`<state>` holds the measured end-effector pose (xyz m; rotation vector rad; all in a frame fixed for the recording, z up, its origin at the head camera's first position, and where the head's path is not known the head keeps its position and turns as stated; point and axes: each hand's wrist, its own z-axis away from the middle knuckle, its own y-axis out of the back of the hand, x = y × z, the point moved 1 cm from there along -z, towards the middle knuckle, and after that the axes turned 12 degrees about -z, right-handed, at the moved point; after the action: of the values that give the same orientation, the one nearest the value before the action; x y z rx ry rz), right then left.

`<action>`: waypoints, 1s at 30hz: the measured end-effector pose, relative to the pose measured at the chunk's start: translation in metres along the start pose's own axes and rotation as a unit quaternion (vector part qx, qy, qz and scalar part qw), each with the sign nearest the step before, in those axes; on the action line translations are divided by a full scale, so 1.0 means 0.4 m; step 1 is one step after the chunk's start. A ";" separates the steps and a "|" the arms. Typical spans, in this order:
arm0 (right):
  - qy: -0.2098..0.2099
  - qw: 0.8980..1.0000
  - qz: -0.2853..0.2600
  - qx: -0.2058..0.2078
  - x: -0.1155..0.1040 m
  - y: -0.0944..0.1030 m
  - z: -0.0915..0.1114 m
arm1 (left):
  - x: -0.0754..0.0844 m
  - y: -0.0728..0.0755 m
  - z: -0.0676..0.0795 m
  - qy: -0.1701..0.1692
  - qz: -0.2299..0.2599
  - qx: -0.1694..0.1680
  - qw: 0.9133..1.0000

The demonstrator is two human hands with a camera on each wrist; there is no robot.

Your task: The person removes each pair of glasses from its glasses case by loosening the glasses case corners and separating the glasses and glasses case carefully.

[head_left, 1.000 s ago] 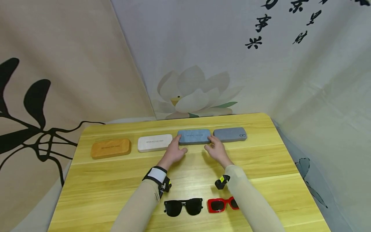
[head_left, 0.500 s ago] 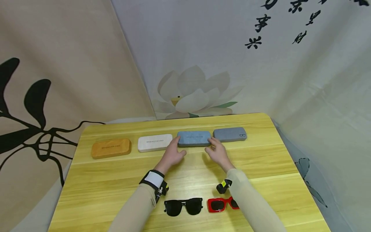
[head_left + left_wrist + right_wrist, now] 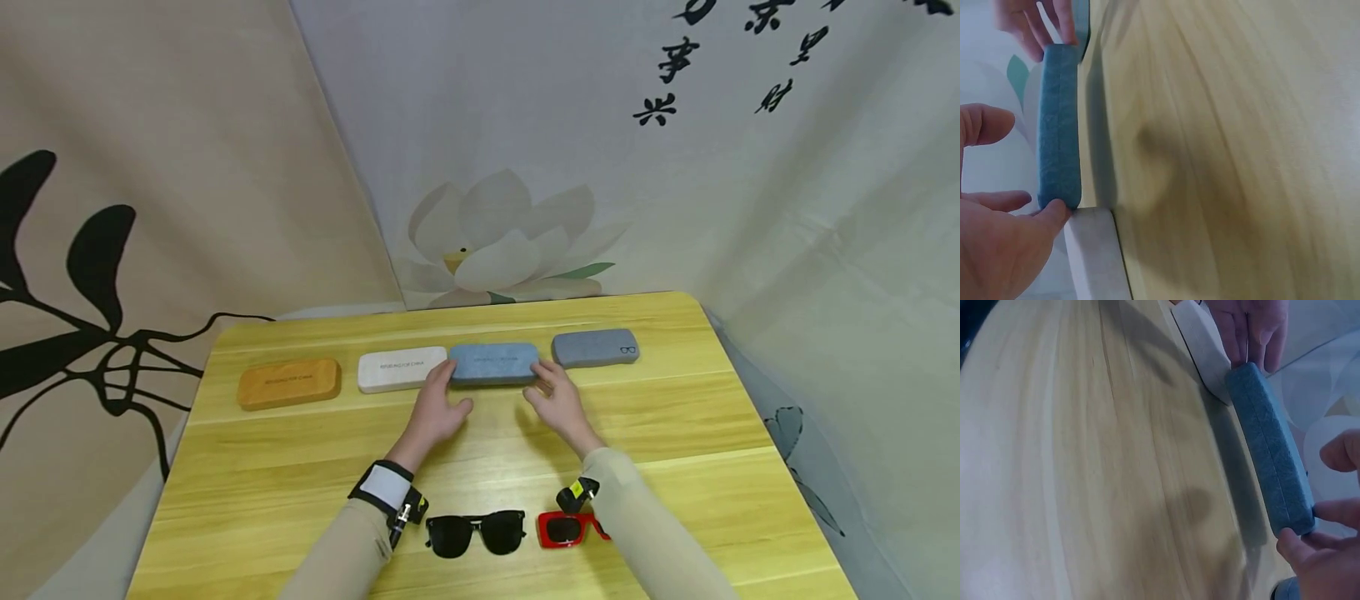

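A blue glasses case (image 3: 493,364) is held by its two short ends between my hands, its lid closed. My left hand (image 3: 437,412) grips the left end with its fingertips, the thumb standing away from the case. At the right end, the fingers of my right hand (image 3: 558,408) hold on, and that thumb is also apart. In both wrist views the blue case (image 3: 1060,128) hangs slightly above the wooden table, with a shadow beneath it. Its left end is right beside the white glasses case (image 3: 401,369), overlapping that case's corner in the left wrist view.
A grey glasses case (image 3: 596,347) lies to the right, and an orange glasses case (image 3: 289,383) at the far left. Black sunglasses (image 3: 450,537) and red-framed sunglasses (image 3: 564,531) lie near the front, the red pair partly behind my right sleeve. A printed curtain stands behind the table (image 3: 480,467).
Both hands have shifted the blue case left and slightly toward me, away from the grey case and up against the white one's side. The other cases stay where they were.
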<state>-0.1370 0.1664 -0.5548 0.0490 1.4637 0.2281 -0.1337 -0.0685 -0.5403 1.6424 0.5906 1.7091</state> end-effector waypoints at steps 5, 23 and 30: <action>0.023 1.000 -0.007 -0.001 -0.002 -0.005 0.013 | -0.006 0.001 0.016 -0.002 0.007 0.017 1.000; 0.061 0.996 -0.057 -0.017 -0.010 -0.011 0.068 | -0.011 0.034 0.070 -0.018 0.026 0.035 0.999; 0.061 0.996 -0.058 -0.032 -0.015 -0.019 0.090 | -0.034 0.031 0.100 -0.051 0.044 0.046 0.997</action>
<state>-0.1008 0.1618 -0.5463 -0.1034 1.5749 0.1865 -0.0966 -0.0921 -0.5366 1.8320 0.5631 1.6706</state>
